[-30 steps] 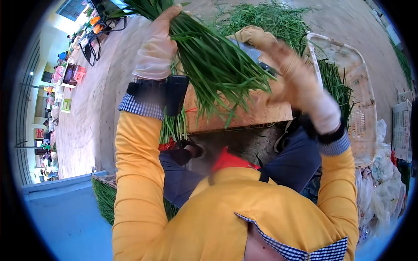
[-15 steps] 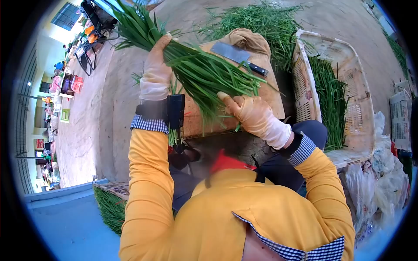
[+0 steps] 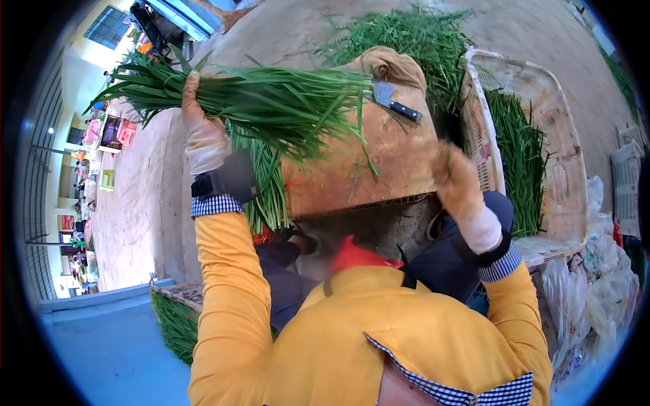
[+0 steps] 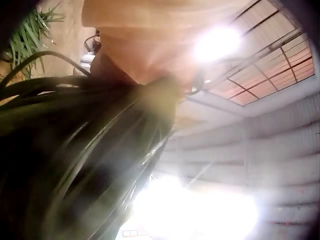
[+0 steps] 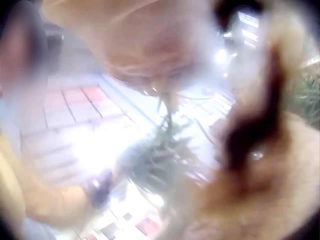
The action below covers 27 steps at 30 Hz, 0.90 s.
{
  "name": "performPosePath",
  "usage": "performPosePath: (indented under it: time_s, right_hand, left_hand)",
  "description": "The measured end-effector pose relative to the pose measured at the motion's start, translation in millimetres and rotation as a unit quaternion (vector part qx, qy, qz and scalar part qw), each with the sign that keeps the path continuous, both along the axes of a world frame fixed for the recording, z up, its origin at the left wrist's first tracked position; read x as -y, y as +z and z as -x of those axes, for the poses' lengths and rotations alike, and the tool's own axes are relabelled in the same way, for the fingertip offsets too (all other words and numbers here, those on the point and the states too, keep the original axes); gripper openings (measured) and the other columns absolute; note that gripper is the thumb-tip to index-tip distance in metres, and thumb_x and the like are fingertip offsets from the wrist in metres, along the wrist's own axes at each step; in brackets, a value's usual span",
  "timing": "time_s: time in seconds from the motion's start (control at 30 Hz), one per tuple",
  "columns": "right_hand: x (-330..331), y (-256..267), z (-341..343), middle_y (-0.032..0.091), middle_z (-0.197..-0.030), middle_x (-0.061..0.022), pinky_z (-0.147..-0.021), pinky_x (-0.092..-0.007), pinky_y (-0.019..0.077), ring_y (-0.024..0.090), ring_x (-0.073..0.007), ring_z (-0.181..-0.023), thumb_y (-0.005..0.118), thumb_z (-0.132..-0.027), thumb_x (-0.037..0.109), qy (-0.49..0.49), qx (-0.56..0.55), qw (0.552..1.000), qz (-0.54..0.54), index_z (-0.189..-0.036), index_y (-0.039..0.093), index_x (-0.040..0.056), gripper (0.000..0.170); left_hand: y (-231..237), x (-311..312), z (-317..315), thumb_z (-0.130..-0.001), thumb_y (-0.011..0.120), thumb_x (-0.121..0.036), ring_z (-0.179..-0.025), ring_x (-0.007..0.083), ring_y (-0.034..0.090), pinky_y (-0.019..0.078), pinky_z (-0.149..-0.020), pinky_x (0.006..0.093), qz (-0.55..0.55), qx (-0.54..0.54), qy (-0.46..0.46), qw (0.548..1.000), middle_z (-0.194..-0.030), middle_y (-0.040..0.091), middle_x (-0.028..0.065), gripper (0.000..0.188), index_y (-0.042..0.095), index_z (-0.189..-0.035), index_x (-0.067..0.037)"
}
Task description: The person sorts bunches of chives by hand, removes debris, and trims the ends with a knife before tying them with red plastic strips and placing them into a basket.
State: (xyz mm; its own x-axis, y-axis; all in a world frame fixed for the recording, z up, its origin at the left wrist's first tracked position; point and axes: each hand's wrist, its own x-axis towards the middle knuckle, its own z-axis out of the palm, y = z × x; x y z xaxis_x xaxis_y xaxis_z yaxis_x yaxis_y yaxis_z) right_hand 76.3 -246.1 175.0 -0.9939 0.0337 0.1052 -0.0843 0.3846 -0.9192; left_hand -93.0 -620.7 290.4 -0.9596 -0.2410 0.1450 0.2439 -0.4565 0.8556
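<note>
My left hand, in a thin pale glove, grips a large bunch of garlic chives. The bunch lies almost level above the wooden block, its stem ends pointing right and its leafy ends left. In the left wrist view, the chives hang from under the hand. My right hand, gloved too, is blurred beside the block's right edge, apart from the bunch; I cannot tell how its fingers lie. A cleaver rests on the block, its blade partly hidden by the stem ends.
A brown cloth lies at the block's far edge. Loose green leaves are heaped behind it. To the right stands a white plastic crate with more chives. Tied chives stand at the block's left. Plastic bags lie lower right.
The left hand has swung the bunch left and nearly level, uncovering more of the block. The right hand came to the stem ends, then drew back right, away from them.
</note>
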Motion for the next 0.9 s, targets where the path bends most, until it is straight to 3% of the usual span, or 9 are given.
performPosePath:
  time_s: [0.07, 0.13, 0.27, 0.33, 0.5, 0.6, 0.73, 0.8, 0.9]
  right_hand:
    - [24.5, 43.8, 13.9, 0.065, -0.086, -0.0072, -0.068, -0.0276, 0.0475, 0.061, -0.0171, -0.079, 0.052, -0.092, 0.023, 0.009, -0.084, 0.992, 0.09, -0.112, 0.058, 0.0013, 0.03]
    - [42.8, 48.9, 42.7, 0.066, -0.095, -0.0169, -0.08, -0.0398, 0.0466, 0.063, -0.0325, -0.091, 0.054, -0.086, 0.047, 0.049, 0.078, 0.993, -0.069, -0.112, 0.058, 0.0, 0.054]
    - [88.5, 9.3, 67.4, 0.066, -0.094, -0.0197, -0.081, -0.0432, 0.0463, 0.063, -0.035, -0.091, 0.052, -0.084, 0.048, 0.063, -0.005, 0.997, 0.039, -0.109, 0.06, 0.0006, 0.055]
    - [93.8, 0.0, 68.5, 0.065, -0.093, -0.0221, -0.081, -0.0438, 0.0457, 0.061, -0.0379, -0.089, 0.055, -0.083, 0.041, 0.009, 0.193, 0.98, -0.045, -0.103, 0.061, 0.0012, 0.046]
    - [79.9, 3.2, 60.3, 0.063, -0.088, -0.0243, -0.079, -0.0459, 0.0455, 0.06, -0.0409, -0.086, 0.053, -0.083, 0.031, -0.031, 0.073, 0.981, -0.179, -0.094, 0.06, 0.0016, 0.032]
    - [68.6, -4.6, 65.2, 0.065, -0.083, -0.0201, -0.072, -0.0417, 0.0481, 0.063, -0.0349, -0.082, 0.054, -0.084, 0.027, -0.045, -0.012, 0.989, -0.139, -0.097, 0.06, 0.0023, 0.029]
    - [62.6, 32.5, 39.7, 0.062, -0.081, -0.0016, -0.058, -0.0255, 0.0442, 0.057, -0.0129, -0.067, 0.058, -0.087, 0.025, 0.014, 0.157, 0.958, 0.241, -0.107, 0.06, 0.0029, 0.03]
    - [59.8, 37.0, 30.7, 0.063, -0.102, -0.0044, -0.079, -0.0266, 0.0449, 0.058, -0.0142, -0.091, 0.053, -0.089, 0.008, 0.174, 0.087, 0.908, 0.371, -0.117, 0.057, 0.0029, 0.029]
    - [42.0, 28.7, 20.6, 0.062, -0.105, -0.0034, -0.08, -0.0262, 0.0454, 0.058, -0.0134, -0.092, 0.052, -0.092, 0.01, 0.276, 0.104, 0.951, 0.098, -0.12, 0.056, 0.0031, 0.028]
  left_hand:
    - [5.1, -16.2, -12.4, -0.088, 0.06, -0.027, -0.077, 0.0218, 0.065, 0.0548, -0.072, 0.0344, 0.05, -0.02, -0.03, 0.998, -0.085, 0.066, 0.0101, 0.023, 0.059, -0.097, -0.006]
    - [4.5, -40.7, -20.0, -0.087, 0.06, -0.029, -0.078, 0.0206, 0.064, 0.054, -0.071, 0.0339, 0.054, -0.014, -0.029, 0.998, -0.083, 0.065, 0.0089, 0.025, 0.059, -0.094, -0.005]
    - [-2.8, -68.2, -30.6, -0.087, 0.061, -0.026, -0.076, 0.0185, 0.063, 0.0533, -0.07, 0.031, 0.047, -0.065, -0.041, 0.996, -0.082, 0.064, 0.0072, 0.022, 0.06, -0.089, -0.005]
    - [5.7, -78.4, -40.8, -0.087, 0.062, -0.023, -0.075, 0.018, 0.063, 0.0531, -0.067, 0.0305, 0.084, -0.086, -0.105, 0.987, -0.081, 0.063, 0.0069, 0.018, 0.06, -0.089, -0.005]
    - [9.5, -87.7, -44.4, -0.084, 0.065, -0.017, -0.068, 0.0189, 0.062, 0.0536, -0.06, 0.0326, 0.078, -0.033, -0.034, 0.996, -0.08, 0.063, 0.0067, 0.014, 0.06, -0.088, -0.005]
    - [-0.7, -76.2, -34.8, -0.084, 0.066, -0.017, -0.066, 0.0199, 0.062, 0.0539, -0.06, 0.0333, 0.005, 0.001, -0.018, 1.0, -0.079, 0.063, 0.007, 0.014, 0.06, -0.088, -0.005]
    - [-4.9, -61.2, -31.2, -0.084, 0.066, -0.02, -0.067, 0.0202, 0.062, 0.0543, -0.063, 0.0332, -0.033, 0.044, -0.013, 0.998, -0.075, 0.062, 0.0076, 0.017, 0.06, -0.086, -0.004]
    - [-1.3, -52.4, -23.5, -0.084, 0.066, -0.023, -0.067, 0.0219, 0.062, 0.0546, -0.063, 0.0354, -0.009, 0.039, 0.023, 0.999, -0.075, 0.062, 0.0081, 0.021, 0.06, -0.086, -0.004]
    - [1.5, -33.6, -21.5, -0.084, 0.065, -0.025, -0.067, 0.0222, 0.062, 0.0548, -0.062, 0.0361, 0.036, 0.046, -0.028, 0.998, -0.076, 0.062, 0.0079, 0.023, 0.06, -0.087, -0.003]
